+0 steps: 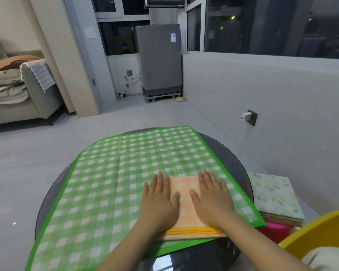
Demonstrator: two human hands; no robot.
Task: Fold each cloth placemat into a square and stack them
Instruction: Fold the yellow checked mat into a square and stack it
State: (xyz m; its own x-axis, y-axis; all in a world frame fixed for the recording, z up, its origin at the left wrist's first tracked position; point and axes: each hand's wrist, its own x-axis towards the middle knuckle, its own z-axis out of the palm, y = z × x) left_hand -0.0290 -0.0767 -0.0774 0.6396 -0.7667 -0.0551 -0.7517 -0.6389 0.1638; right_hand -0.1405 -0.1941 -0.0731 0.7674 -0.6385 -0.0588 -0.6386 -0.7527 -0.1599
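A folded orange checked placemat (185, 194) lies on a large green checked cloth (114, 177) spread over the round dark table (231, 153). My left hand (160, 198) lies flat on the placemat's left half, fingers straight. On the right half my right hand (211, 198) presses down the same way. To the right of the table sits a stack of folded placemats (276, 196), a pale floral one on top.
A pink object (272, 230) sits under the stack. A yellow bin (321, 229) with pale cloth in it stands at the lower right. A wall with a plugged-in charger (247, 116) runs along the right. A sofa (18, 90) stands far left.
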